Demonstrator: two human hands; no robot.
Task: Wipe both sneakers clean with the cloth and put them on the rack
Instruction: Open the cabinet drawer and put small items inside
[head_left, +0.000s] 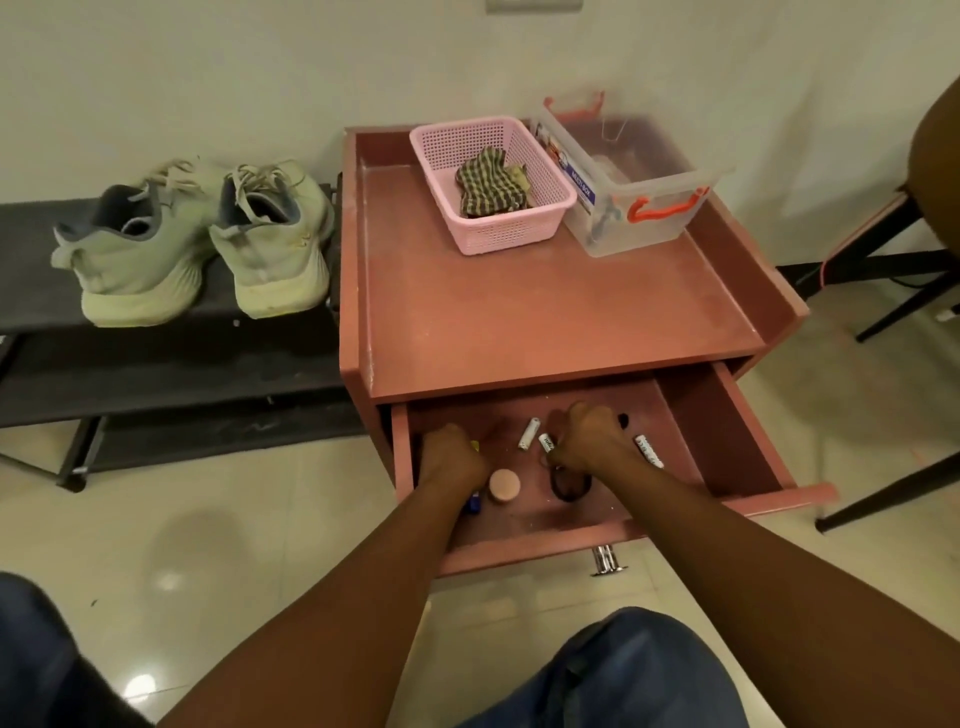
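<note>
Left hand (451, 458) and right hand (589, 441) are curled in the drawer (727, 431), hold not discernible; loose batteries (529, 434) could be knocked about

The left hand (451, 458) lies knuckles-up in the drawer (727, 436) with its fingers turned under and out of sight. A yellow tip (474, 445) past its knuckles and a blue end (474, 504) by its wrist show; the rest is covered. The right hand (587, 441) hides its fingers too, and its wrist covers part of a black ring (569, 488). The print on the battery (529, 434) between the hands is too small to read. Far beyond the hands, the clear box (639, 228) has blurred contents. The rack (31, 270) runs off the left edge.
</note>
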